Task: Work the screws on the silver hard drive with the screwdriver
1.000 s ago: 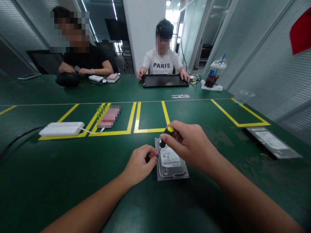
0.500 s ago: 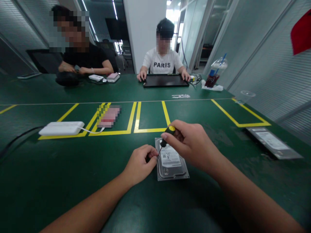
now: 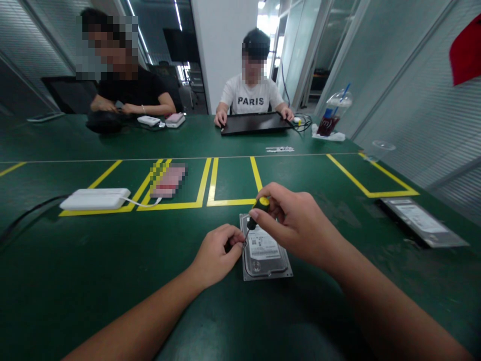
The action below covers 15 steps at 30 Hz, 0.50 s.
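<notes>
The hard drive (image 3: 265,250) lies on the table (image 3: 150,281), long axis running near to far, the left hand's (image 3: 218,254) fingers curled at its left edge, gripping what I can't tell, the right hand (image 3: 296,216) above it clasping a screwdriver (image 3: 252,223) angled to that edge.

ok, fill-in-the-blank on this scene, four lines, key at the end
1. The right hand grips a screwdriver whose handle end is ____.
2. The left hand is at the edge of the hard drive; another labelled metal unit lies to the ____.
3. The white shirt reads ____.
4. The straw in the drink cup is ____.

Missing words: yellow; right; PARIS; blue.
</notes>
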{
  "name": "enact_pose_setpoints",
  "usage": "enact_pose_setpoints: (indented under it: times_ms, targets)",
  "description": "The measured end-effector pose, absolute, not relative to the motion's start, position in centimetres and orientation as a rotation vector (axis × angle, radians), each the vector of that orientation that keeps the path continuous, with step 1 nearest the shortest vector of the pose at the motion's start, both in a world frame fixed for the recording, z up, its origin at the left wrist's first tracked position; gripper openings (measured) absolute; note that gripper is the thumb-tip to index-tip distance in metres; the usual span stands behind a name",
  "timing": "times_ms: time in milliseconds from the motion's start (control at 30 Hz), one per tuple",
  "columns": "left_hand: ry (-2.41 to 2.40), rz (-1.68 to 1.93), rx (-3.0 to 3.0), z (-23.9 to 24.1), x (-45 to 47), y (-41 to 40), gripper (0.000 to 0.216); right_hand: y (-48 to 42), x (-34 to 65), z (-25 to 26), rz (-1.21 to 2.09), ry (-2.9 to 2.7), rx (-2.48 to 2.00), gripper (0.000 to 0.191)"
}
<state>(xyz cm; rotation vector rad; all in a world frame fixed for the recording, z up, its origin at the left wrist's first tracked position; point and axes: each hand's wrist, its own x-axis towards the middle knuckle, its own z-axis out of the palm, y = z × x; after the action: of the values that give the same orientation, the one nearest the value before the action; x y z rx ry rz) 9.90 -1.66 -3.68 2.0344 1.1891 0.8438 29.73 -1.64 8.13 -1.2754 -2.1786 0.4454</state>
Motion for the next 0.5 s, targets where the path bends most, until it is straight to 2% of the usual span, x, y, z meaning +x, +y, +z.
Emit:
enact_pose_setpoints:
  times_ms: [267,500]
  targets:
    - [1.173,0.832,2.049,-3.73,9.86,-1.59,0.009,-1.57,29.98,8.60,0.433,-2.251,-1.230,0.015]
    - [1.188,0.818,2.048,-3.76,9.89,-1.65,0.011,-1.40,30.59,8.96,0.403,-2.250,-1.232,0.026]
